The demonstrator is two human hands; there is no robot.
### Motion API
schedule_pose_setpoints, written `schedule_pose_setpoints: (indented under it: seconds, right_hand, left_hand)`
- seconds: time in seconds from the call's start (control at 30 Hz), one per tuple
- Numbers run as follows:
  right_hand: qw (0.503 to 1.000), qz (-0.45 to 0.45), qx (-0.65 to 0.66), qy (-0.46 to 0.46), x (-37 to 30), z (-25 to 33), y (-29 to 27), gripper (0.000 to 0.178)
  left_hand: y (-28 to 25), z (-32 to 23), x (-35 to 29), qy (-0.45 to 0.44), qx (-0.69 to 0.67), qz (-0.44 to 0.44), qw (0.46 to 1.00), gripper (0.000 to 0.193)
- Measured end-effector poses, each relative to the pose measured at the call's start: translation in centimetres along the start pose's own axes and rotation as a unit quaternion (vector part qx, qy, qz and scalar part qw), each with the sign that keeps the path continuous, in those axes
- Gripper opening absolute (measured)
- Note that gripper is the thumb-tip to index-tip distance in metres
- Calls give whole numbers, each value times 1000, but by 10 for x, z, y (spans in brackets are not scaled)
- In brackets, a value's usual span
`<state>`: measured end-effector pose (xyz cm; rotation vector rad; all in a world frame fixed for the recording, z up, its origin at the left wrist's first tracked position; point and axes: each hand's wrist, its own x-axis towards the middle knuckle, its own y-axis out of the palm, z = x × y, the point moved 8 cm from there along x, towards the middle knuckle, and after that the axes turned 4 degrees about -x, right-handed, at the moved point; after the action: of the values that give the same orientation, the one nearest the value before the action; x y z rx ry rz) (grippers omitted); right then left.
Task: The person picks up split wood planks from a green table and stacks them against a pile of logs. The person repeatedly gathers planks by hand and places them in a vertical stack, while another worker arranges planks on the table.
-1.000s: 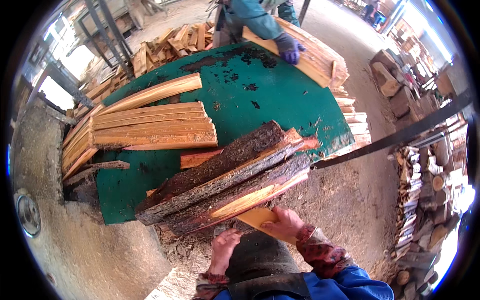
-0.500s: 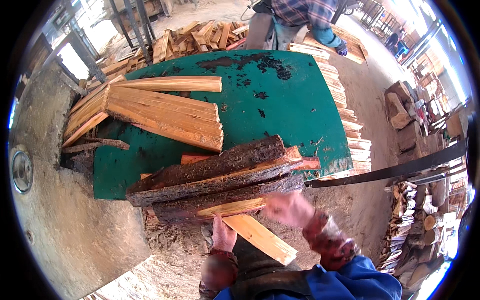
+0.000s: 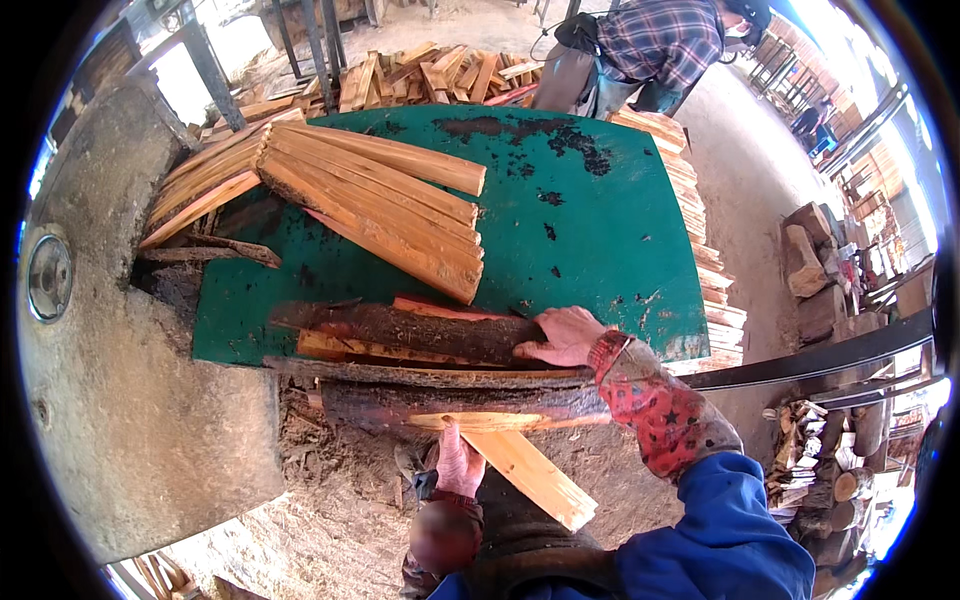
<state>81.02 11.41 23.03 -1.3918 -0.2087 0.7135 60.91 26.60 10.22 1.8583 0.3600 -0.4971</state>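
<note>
Several rough, bark-edged slabs lie side by side across the near edge of a green table (image 3: 600, 260). My left hand (image 3: 458, 462) grips the nearest slab (image 3: 370, 402) from below, its thumb up against the pale wood face. Farther in, my right hand (image 3: 567, 337) is closed over the right end of a dark bark slab (image 3: 420, 332). Between these two runs another thin bark-edged slab (image 3: 450, 378). A pale board (image 3: 530, 480) slants down toward my body beside my left hand. Under the dark slab, more reddish wood partly shows.
Sawn boards (image 3: 380, 205) lie fanned at the table's left. A concrete block (image 3: 150, 400) stands left, and a dark bar (image 3: 830, 350) crosses at right. Stacked boards (image 3: 715, 290) line the table's far right side. A person in a plaid shirt (image 3: 665, 45) bends there.
My right hand has moved from the nearest slab to the dark bark slab behind, which now lies apart from the near ones. The slabs have levelled out. The other person's arm has drawn in.
</note>
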Motion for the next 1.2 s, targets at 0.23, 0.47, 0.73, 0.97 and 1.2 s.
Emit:
schedule_pose_setpoints:
  seconds: [0.23,0.47,0.73,0.97,1.2]
  right_hand:
    - [985,76,150,48,-41,13,45,90]
    - [920,204,326,75,-71,45,92,94]
    - [819,144,545,104,-101,72,120,106]
    - [857,118,498,59,-130,114,129,104]
    - [822,50,563,71,-165,182,133,110]
  left_hand:
    - [-8,-6,-13,-13,-51,-42,998,59]
    - [-12,-25,-35,11,-27,-40,999,62]
    - [-29,-23,-56,-1,10,1,1000,59]
    - [-65,-33,-81,-49,-5,-25,998,57]
    - [-90,-72,-129,-11,101,-23,995,60]
